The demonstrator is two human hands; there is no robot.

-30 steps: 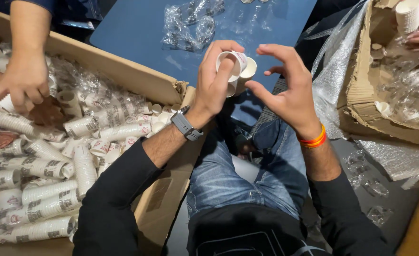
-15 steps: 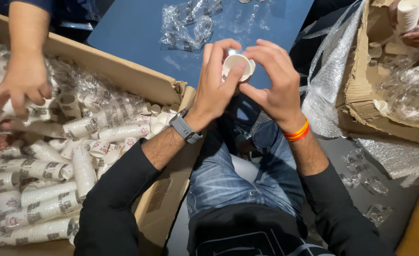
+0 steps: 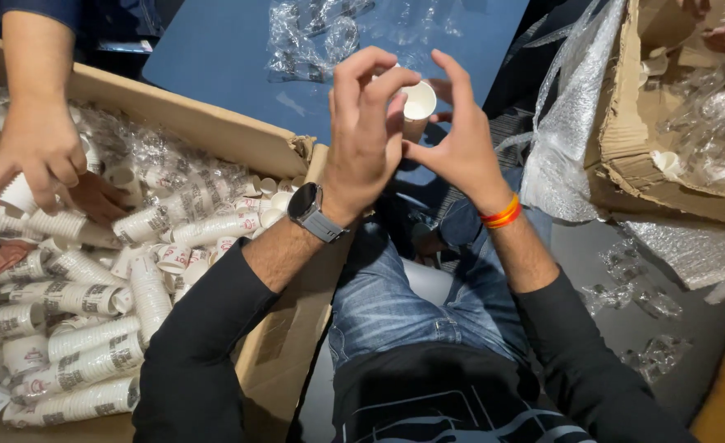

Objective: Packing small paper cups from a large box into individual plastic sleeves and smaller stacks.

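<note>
Above the lap, the left hand [image 3: 368, 135] and right hand [image 3: 459, 139] pinch one small white paper cup [image 3: 416, 105] between fingertips, its mouth tipped toward the camera, as if for inspection. Beyond lies a blue table [image 3: 214, 57], crumpled plastic wrap [image 3: 313, 33] near its far edge.

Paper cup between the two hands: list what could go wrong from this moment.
1. The small paper cup is pinched by the left hand and right hand over the lap, beside the cardboard box; a slip would likely drop it to the floor.
2. Pressure from the fingers may dent its thin rim.
3. Another person's hand works in the same box, so reaching in could mean a bump.
</note>
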